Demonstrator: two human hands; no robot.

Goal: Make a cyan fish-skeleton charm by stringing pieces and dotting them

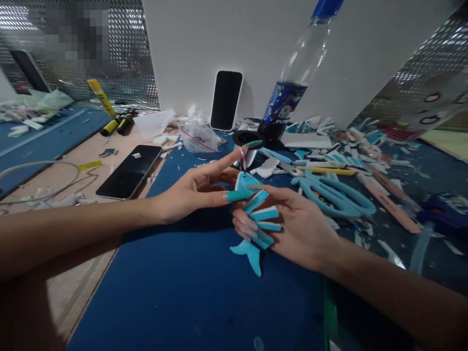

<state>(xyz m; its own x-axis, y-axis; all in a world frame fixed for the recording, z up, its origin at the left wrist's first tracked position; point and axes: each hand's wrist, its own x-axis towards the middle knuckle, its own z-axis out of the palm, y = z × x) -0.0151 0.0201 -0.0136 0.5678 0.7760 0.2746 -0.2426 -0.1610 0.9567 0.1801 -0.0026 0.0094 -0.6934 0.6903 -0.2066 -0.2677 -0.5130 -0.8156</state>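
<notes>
"Where's the blue fishbone charm [265,213]?"
"Above the near blue mat [204,297], clamped in the right hand [300,226]."
"Left hand [193,187]?"
"Thumb and forefinger apart beside the charm's loop [244,163]; whether gripping, I can't tell."

The light-blue fish-shaped piece [266,213] looks matt and foam-like. Near the far edge of the smooth dark-blue surface [197,302], the tall clear blue-capped bottle [298,73] looks like glossy plastic.

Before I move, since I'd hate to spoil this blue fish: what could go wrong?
The right hand grips the fish around its thin strips, which might bend or snap. A long nail on the left hand sits right at the fish and might scratch it. The scissors beside the right hand could get knocked.
</notes>
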